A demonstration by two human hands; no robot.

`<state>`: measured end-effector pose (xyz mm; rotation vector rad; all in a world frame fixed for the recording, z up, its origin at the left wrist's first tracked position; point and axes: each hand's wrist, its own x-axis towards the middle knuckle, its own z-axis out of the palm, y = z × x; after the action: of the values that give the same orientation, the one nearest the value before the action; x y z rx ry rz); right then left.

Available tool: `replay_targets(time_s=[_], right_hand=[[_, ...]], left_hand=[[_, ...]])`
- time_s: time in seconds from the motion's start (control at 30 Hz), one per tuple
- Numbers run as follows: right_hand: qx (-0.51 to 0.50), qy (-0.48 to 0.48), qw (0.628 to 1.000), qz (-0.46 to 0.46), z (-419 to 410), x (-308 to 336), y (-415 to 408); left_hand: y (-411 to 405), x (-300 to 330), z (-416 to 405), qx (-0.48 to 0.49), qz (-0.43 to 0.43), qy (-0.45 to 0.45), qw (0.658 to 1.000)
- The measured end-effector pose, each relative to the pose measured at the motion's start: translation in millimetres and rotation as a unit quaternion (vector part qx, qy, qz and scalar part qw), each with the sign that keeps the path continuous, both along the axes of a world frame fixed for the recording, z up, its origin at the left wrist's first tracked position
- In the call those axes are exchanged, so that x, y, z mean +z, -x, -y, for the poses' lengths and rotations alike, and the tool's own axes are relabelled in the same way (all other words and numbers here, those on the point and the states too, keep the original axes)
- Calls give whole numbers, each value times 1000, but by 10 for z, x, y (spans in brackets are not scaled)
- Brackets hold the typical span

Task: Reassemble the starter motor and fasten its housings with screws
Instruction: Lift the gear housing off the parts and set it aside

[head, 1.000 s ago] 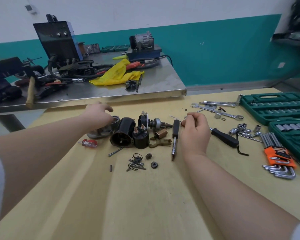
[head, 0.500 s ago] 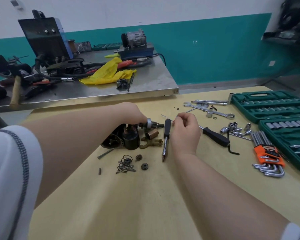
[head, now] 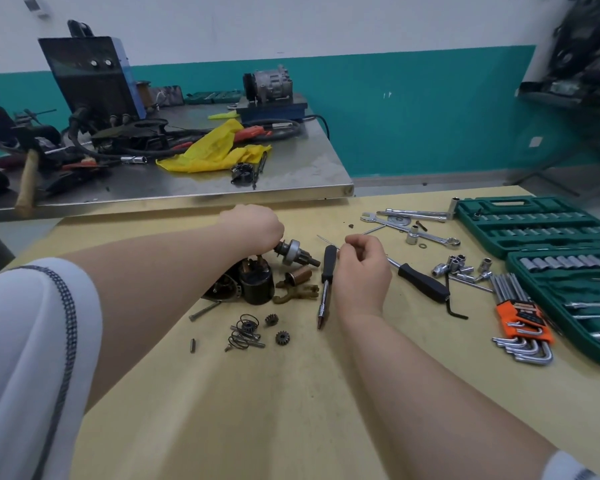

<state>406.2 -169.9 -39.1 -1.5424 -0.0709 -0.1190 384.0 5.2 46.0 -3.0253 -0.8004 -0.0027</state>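
Starter motor parts lie spread on the yellow table (head: pixel 291 410). My left hand (head: pixel 253 228) reaches over the black solenoid (head: pixel 257 284) and grips the near end of the pinion drive shaft (head: pixel 297 252). The black motor housing (head: pixel 222 289) is partly hidden under my left forearm. My right hand (head: pixel 362 268) pinches a thin metal pin (head: pixel 326 240) that sticks out to the left. Between the hands lie a black-handled screwdriver (head: pixel 326 282), a copper bushing (head: pixel 300 277) and a brass shift fork (head: pixel 297 294). Small gears (head: pixel 282 337), springs (head: pixel 245 332) and a long bolt (head: pixel 203 311) lie nearer me.
A ratchet handle (head: pixel 423 282), loose sockets (head: pixel 458 266), wrenches (head: pixel 409 230) and an orange hex key set (head: pixel 520 327) lie to the right. Two open green socket cases (head: pixel 534 230) fill the right edge. A cluttered steel bench (head: pixel 291 174) stands behind.
My left hand moved right, from the housing parts at the left onto the pinion drive shaft. My right hand stayed in place with the thin pin.
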Motion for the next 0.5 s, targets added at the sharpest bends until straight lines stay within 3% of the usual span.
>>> replay_targets(time_s=[0.2, 0.27, 0.4, 0.43, 0.5], right_hand=[[6, -1, 1000, 1, 8, 16, 21], [7, -6, 1000, 1, 14, 22, 38], [38, 7, 998, 39, 19, 69, 139], [53, 12, 997, 58, 16, 92, 191], [85, 26, 991, 103, 8, 127, 329]], left_hand=[[37, 490, -20, -65, 177, -9, 982], [148, 699, -7, -67, 268, 99, 956], [698, 856, 63, -107, 390, 362, 840], [872, 826, 83, -118, 400, 395, 819], [1206, 691, 105, -130, 406, 387, 818]])
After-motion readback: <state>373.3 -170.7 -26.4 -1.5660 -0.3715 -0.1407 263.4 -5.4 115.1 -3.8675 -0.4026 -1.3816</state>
